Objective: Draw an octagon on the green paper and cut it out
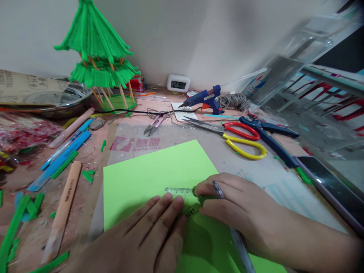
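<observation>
While the left hand (153, 231) lies flat, fingers spread and released, pinning a clear ruler (179, 192) to the green paper (148, 178) low in the middle of the frame, the right hand (236, 212) is closed around a pen (218, 189) just beside the ruler's right end. The pen's tip is hidden behind the fingers (so whether it touches the paper cannot be told). The paper rests on the worktop (273, 174), its far corner pointing toward the upper middle. Above it, right of centre, lie scissors (236, 138) with red and yellow handles, and beyond them a blue glue gun (204, 99). A green model pagoda (98, 49) stands at upper left. A phone (332, 189) lies at the right edge, well apart from the hands.
</observation>
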`<state>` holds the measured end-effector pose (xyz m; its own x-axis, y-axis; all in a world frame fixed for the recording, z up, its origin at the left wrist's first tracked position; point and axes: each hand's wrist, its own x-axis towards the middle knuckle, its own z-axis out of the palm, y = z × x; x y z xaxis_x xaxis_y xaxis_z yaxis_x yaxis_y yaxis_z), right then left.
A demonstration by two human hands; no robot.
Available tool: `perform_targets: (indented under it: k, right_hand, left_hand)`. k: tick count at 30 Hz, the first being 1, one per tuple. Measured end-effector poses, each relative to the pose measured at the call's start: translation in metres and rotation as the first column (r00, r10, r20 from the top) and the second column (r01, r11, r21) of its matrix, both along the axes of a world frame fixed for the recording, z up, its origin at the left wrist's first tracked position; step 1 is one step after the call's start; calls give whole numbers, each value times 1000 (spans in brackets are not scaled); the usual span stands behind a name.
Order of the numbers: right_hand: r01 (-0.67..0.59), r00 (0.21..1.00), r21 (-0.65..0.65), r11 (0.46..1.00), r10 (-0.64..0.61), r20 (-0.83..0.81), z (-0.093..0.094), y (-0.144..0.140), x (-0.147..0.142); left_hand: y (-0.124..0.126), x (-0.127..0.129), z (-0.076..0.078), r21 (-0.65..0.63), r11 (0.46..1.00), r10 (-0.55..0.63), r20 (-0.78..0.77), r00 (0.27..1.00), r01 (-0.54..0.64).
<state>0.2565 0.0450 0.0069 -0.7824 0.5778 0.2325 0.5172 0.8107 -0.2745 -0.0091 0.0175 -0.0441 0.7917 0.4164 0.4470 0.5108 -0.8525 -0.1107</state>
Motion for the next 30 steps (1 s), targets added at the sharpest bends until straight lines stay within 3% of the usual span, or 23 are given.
perform_targets:
  k: [23, 30]
  right_hand:
    - [21, 999, -63, 998, -19, 32, 2, 1, -1]
    - [-16, 1000, 18, 1000, 16, -3, -1, -1, -2]
  left_hand:
    - [-2, 0, 2, 16, 1000, -13, 12, 1000, 12]
    - [1, 0, 4, 61, 998, -14, 10, 1000, 13]
